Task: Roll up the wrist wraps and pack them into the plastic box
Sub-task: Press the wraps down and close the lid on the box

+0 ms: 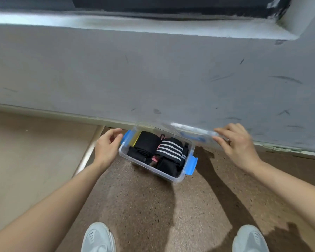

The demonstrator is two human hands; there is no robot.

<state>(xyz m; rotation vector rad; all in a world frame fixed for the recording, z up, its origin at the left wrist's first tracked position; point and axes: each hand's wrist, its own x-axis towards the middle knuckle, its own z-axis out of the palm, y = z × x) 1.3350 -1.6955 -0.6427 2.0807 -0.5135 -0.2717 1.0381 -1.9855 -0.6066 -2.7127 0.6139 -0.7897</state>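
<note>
Saw clear box (177, 179) on floor (153, 206) by wall (153, 79), rolled wraps (169, 149) packed inside. Pinched blurred lid (189, 130) in right hand (238, 146), tilted over box's far edge. Curled left hand (107, 145) beside blue latch (125, 140); could not tell whether gripping.

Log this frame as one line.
wraps: rolled, in box | lid: tilted above box rear, right hand holds | left hand: at blue latch

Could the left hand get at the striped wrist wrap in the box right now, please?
Probably yes: the left hand is beside the plastic box, the right hand holds the clear lid raised at the far edge, and the striped wrist wrap lies uncovered.
</note>
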